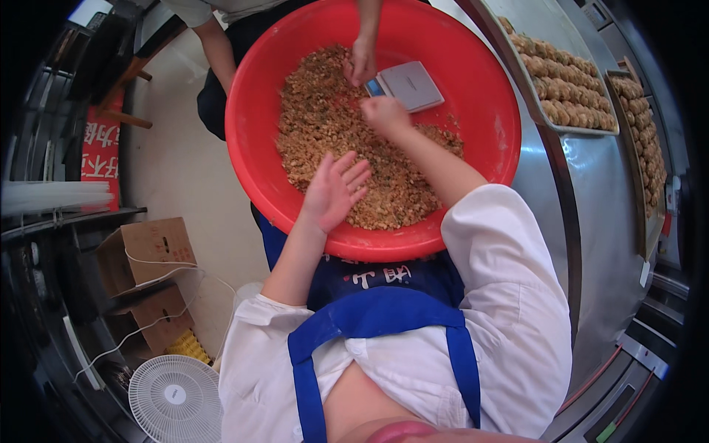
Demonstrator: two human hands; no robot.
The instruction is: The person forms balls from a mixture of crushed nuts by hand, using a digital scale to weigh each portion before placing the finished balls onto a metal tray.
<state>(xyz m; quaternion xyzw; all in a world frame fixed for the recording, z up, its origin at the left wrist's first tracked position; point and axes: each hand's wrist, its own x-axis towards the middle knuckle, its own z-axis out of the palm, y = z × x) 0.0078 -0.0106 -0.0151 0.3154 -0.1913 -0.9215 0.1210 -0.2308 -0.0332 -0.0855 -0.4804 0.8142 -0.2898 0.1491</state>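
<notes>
A large red plastic basin [487, 138] holds a loose, crumbly brown mixture [327, 122] with nut-like bits and green flecks. Over the near left of the mixture, my left hand [339, 191] is spread with its palm up and nothing on it. My right hand [386, 115] is curled and slightly blurred above the middle of the basin; whether it holds any mixture is hidden. Just beyond it, a white digital kitchen scale [411, 86] with a blue display rests inside the basin on the far right, with nothing on its platform.
Opposite me, a co-worker's hand [361, 62] reaches into the basin beside the scale. On the right, a metal table [604, 183] bears a tray [587, 129] of brown balls in rows and a second filled tray [641, 221]. Cardboard boxes [158, 249] and a white fan [175, 407] stand lower left.
</notes>
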